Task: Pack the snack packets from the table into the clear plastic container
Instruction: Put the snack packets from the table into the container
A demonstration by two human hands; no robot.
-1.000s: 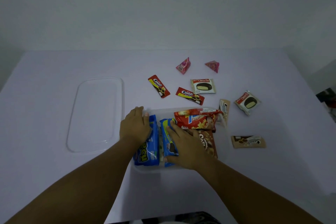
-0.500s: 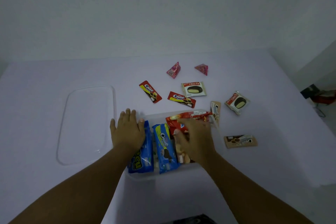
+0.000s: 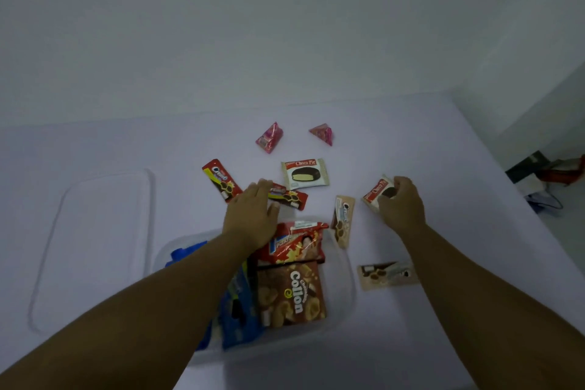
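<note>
Glossy foil snack packets [image 3: 305, 173], clear smooth plastic container [image 3: 343, 301], matt table [image 3: 126, 149]

From my remote seat I count two pink pyramid sweets, one [image 3: 269, 137] and the other [image 3: 322, 133], toward the far edge of the table [image 3: 95, 142]. Two Choco Pie packets: one [image 3: 305, 173] lying flat, one [image 3: 376, 192] at the right. Two red Oreo packets: one [image 3: 221, 180] and one [image 3: 289, 197], mid-table. Two tan Oreo packets: one [image 3: 342, 220] against the clear plastic container [image 3: 346, 288], one [image 3: 386, 274] to its right. Inside the container I count one brown Collon box [image 3: 291, 293], one red snack bag [image 3: 296, 245] and what look like two blue Oreo packs [image 3: 240, 310], though an arm covers them. One clear lid [image 3: 95, 247] near the left edge.
</note>
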